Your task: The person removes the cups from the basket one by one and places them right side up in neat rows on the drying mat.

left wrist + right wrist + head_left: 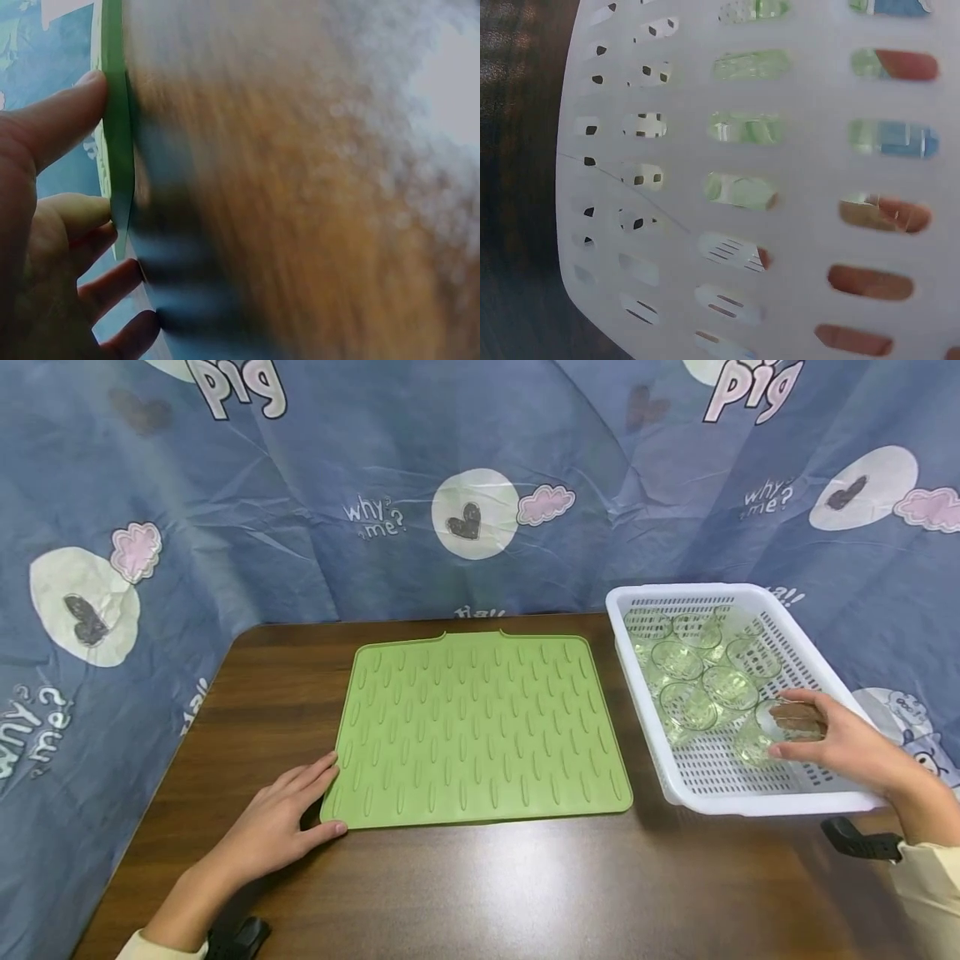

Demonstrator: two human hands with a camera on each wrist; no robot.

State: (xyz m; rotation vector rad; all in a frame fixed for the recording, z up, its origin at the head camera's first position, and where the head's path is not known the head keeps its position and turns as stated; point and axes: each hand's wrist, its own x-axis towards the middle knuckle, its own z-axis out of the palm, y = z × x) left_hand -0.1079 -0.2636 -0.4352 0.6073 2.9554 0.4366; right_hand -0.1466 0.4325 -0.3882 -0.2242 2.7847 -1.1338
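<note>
Several clear drinking glasses (pixel 677 660) stand in a white slotted plastic basket (pixel 819 672). My right hand (pixel 843 742) reaches over the basket's right side. Its thumb and fingers hold a glass (pixel 753 745) at the near right of the group. Through the slots of the basket wall (pixel 810 112), the right wrist view shows only bits of glass and skin. On the table's left, my left hand (pixel 273 818) lies with loosely bent fingers at the near left corner of a green ridged mat (pixel 480 727). Its thumb and fingertips touch the mat's edge (pixel 118 142).
A dark brown wooden table (pixel 277 685) bears the mat and the basket. Behind it hangs a blue printed cloth (pixel 315 452), which also runs down the left side. Each wrist wears a black strap, seen on the right one (pixel 862 841).
</note>
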